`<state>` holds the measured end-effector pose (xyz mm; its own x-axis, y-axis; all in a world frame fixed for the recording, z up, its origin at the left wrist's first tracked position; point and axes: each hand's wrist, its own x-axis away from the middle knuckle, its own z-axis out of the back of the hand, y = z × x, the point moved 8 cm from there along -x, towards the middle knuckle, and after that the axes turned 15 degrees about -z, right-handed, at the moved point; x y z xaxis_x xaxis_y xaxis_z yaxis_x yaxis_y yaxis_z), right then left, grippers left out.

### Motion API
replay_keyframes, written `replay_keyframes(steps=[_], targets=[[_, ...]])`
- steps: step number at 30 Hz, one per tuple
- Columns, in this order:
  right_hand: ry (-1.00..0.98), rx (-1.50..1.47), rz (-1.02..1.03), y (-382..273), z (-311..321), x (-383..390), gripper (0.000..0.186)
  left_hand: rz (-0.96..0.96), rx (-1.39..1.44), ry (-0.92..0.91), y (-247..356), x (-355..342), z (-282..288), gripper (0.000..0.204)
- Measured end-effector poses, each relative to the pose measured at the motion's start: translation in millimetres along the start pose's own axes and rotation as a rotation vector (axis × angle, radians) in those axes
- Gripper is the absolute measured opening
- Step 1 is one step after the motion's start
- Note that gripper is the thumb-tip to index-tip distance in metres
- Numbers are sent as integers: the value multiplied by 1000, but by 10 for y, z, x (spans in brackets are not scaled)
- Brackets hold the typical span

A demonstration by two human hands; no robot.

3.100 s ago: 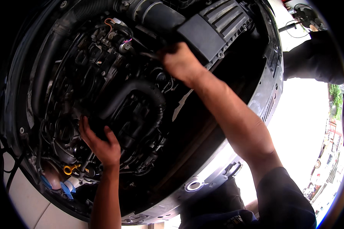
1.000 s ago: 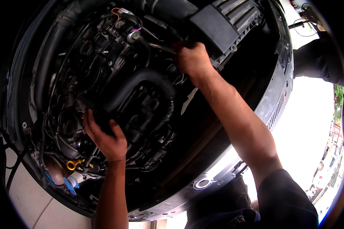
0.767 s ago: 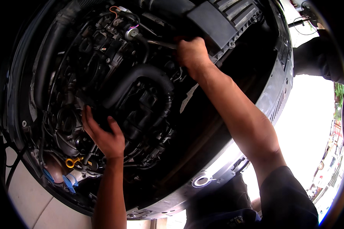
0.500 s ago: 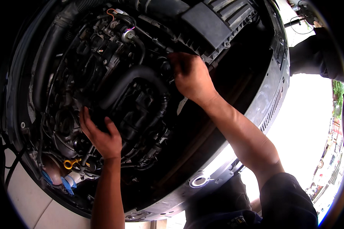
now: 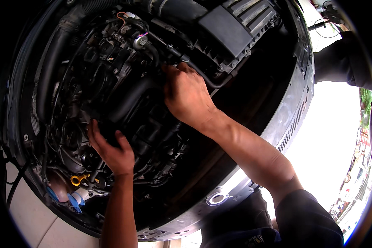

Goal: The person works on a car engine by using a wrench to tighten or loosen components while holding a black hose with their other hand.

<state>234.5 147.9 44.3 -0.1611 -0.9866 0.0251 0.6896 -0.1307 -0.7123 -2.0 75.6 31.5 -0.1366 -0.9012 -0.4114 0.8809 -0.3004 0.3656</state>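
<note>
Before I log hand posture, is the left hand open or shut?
Open: on the left hand, the thumb stands apart from the outstretched fingers. Whether they touch anything is too dark to tell.

The left hand (image 5: pixel 113 153) spreads below the thick black hose (image 5: pixel 128 104); the right hand (image 5: pixel 188 95) curls in front of its right part; above right of it lies a ribbed black box (image 5: pixel 226 32), below left a yellow ring (image 5: pixel 82 177)

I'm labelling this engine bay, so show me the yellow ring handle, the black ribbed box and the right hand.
Yellow ring handle (image 5: pixel 83 178), head view: where ring meets stem.
Black ribbed box (image 5: pixel 226 31), head view: its smooth panel.
Right hand (image 5: pixel 187 93), head view: its back.
</note>
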Motion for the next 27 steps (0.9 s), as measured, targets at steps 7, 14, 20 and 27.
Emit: replay_keyframes(steps=[7, 14, 20, 27], targets=[[-10, -127, 101, 52, 1, -16, 37, 26, -3, -17, 24, -5, -27, 62], [-82, -201, 109, 111, -123, -57, 32, 19, 0, -13, 8, 1, 16, 63], [-104, -255, -47, 158, -171, -210, 34, 11, -5, -10, 26, -19, 11, 63], [-374, -269, -159, 391, -554, -487, 23, 11, 21, -18, -15, 9, 1, 62]])
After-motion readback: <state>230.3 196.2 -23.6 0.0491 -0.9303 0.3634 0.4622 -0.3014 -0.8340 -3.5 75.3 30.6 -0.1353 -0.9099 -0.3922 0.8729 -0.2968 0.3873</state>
